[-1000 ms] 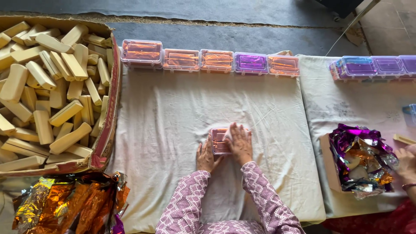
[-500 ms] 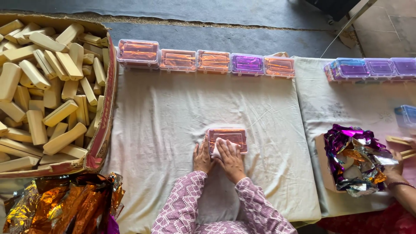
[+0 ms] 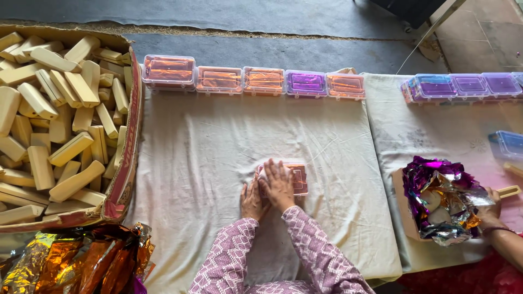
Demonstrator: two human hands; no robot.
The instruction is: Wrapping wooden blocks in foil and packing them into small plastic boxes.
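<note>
Clear glossy plastic box [image 3: 294,178], matt creased cloth [image 3: 207,163], crinkled shiny foil [image 3: 81,261]

Soft, even daylight; bright overall. Shadows faint, short. Specular glare on crumpled foil [image 3: 81,261] lower left and on the clear box lids [image 3: 253,80]. Focus sharp centre; slight wide-angle bowing at edges.

Cardboard box [image 3: 129,163] of wooden blocks [image 3: 65,109], row of lidded boxes [image 3: 253,80], foil wrappers [image 3: 81,261]

White cloth-covered table [image 3: 207,141], row of lidded plastic boxes [image 3: 253,80] along far edge, cardboard box [image 3: 128,163] at left
</note>
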